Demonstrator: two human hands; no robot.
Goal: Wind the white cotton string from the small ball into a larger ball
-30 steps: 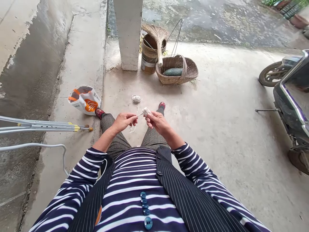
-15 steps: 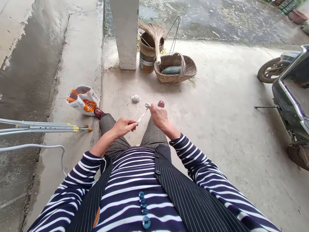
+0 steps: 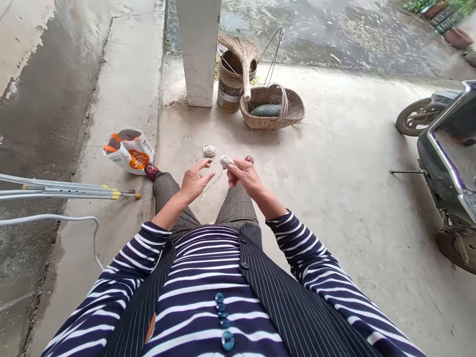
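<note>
Work looks partway along, judging by the string: a small bundle of white string (image 3: 225, 161) is made up in the right hand (image 3: 246, 176), while a second ball of string (image 3: 209, 150) sits on the floor (image 3: 334, 178) ahead of the person, between the feet, with plenty left on it. Right fingers closed on the bundle, pinching it between thumb and fingertips, folded loops poking out past them. Left hand (image 3: 193, 184) is just beside, thumb and index finger spread well apart, no firm hold on anything; can't tell whether the loose strand (image 3: 217, 179) brushes it. That strand hangs slack from the bundle, down and back toward the lap; another bit runs off the ball behind the left fingers, probably the same length, but the join is hidden. No cut or tied-off end visible, so I'd call it unfinished. White bag (image 3: 138, 157), basket (image 3: 294, 108) and green melon (image 3: 266, 110) stand apart from the string, seemingly not involved.
</note>
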